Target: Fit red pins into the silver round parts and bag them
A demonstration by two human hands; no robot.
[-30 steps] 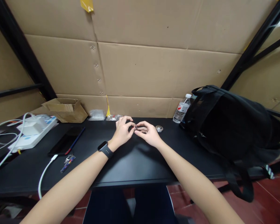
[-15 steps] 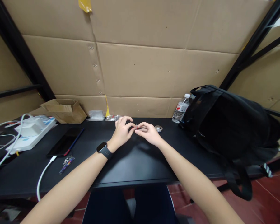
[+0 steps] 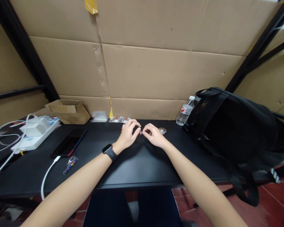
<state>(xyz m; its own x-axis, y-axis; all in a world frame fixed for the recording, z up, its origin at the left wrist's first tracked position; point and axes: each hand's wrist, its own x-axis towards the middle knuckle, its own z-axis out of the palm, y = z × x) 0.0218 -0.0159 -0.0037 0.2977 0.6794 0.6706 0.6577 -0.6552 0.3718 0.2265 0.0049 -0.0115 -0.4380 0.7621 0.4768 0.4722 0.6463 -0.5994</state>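
At frame centre, a small object (image 3: 140, 133) (too blurred to identify) is seen between the curled left hand (image 3: 129, 135) and right hand (image 3: 154, 135); whether either is clamped on it cannot be told. A drop could be caused by slipping fingertips.

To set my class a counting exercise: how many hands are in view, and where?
2: the left hand, just in front of the shiny packets, and the right hand, beside the small round item. No others show.
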